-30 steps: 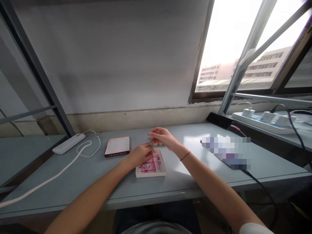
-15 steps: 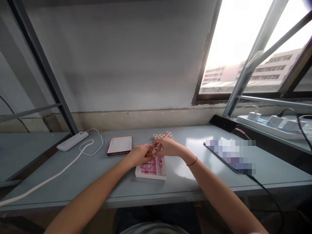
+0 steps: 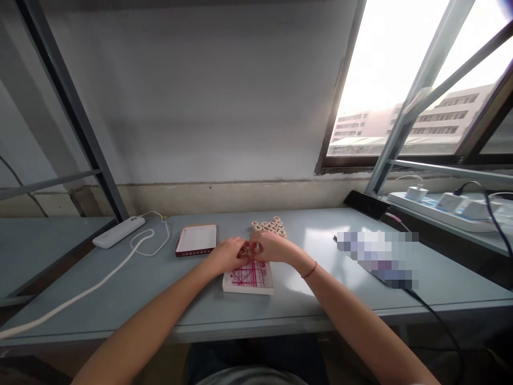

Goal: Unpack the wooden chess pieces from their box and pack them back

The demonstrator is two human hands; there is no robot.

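Note:
Over the far part of a white box tray (image 3: 248, 291), my two hands come together. My left hand (image 3: 230, 254) is closed, its fingers curled around several round Chinese chess pieces (image 3: 244, 251), partly hidden by the fingers. Fingers bent in a pinch, my right hand (image 3: 272, 247) meets the left one at a chess piece that is mostly covered. A paper chessboard with pink-red lines (image 3: 250, 275) lies in the tray. Just beyond my right hand, more loose wooden pieces (image 3: 274, 225) with red and black characters are grouped on the desk.
Left of the tray lies a box lid (image 3: 196, 240) with a dark red side and white inside. A white power bank (image 3: 119, 232) and cable (image 3: 92, 290) are farther left. On the right are a blurred tablet-like device (image 3: 377, 262) and a power strip (image 3: 441, 211).
My right hand has shifted slightly down and left, closer against the left hand. More of the loose pieces behind it now show. My left hand stays nearly in place.

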